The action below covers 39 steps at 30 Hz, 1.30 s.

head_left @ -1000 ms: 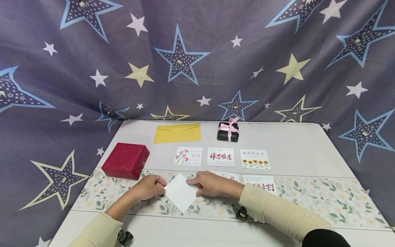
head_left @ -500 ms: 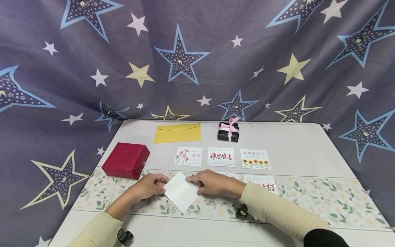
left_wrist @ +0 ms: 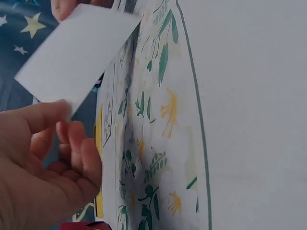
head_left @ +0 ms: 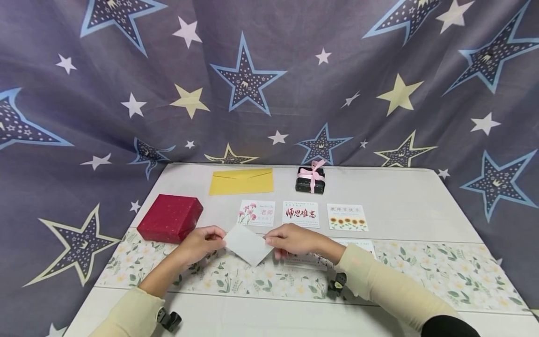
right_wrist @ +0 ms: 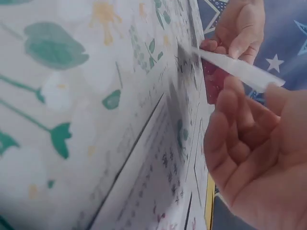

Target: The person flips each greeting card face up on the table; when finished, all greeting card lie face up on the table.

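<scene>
Holding the white card (head_left: 248,244) between both hands, you have it lifted just above the floral runner (head_left: 421,276) on the surface (head_left: 412,201). Your left hand (head_left: 202,243) pinches its left corner between thumb and fingers, and your right hand (head_left: 294,241) pinches the opposite right corner the same way. The card sits turned like a diamond, its long diagonal running left to right between your two grips, one corner pointing toward you and one away. In the right wrist view it shows nearly edge-on, tilted slightly. A printed card (head_left: 305,261) lies flat on the runner under your right hand. Beyond are three picture cards (head_left: 301,215) in a row, the red box (head_left: 170,218) near your left hand, a yellow envelope (head_left: 241,181) and a small ribboned box (head_left: 310,179).
</scene>
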Each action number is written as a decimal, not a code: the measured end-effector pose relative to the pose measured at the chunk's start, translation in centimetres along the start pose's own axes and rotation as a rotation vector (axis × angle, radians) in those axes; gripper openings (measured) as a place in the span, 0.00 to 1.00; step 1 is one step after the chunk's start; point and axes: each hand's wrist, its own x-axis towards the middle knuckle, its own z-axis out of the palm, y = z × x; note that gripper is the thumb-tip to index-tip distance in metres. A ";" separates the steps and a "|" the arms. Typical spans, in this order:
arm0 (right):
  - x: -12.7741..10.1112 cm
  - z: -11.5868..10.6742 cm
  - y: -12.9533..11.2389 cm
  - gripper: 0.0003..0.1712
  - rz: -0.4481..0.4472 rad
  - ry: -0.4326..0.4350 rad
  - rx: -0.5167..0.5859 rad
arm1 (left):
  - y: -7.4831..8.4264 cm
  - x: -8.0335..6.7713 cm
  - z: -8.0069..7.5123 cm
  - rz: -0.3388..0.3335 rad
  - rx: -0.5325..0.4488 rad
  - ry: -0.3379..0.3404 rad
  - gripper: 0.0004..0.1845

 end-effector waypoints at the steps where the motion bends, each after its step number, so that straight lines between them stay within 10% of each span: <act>1: -0.1 -0.1 0.1 0.21 0.023 0.002 0.063 | 0.0 0.0 0.0 0.015 -0.004 0.005 0.09; 8: -0.6 -0.6 0.0 0.21 0.047 0.040 0.306 | 0.4 0.5 0.6 0.078 -0.014 0.048 0.07; 22: -1.4 1.0 0.7 0.29 -0.074 0.110 -0.159 | 1.0 1.5 2.1 0.044 0.077 0.049 0.15; 29: -1.3 1.7 1.1 0.35 -0.050 0.036 -0.241 | 0.6 2.0 3.1 0.199 0.310 0.011 0.25; 39: -0.5 2.2 1.0 0.36 -0.026 0.016 -0.340 | 0.6 1.8 4.1 0.186 0.488 0.046 0.29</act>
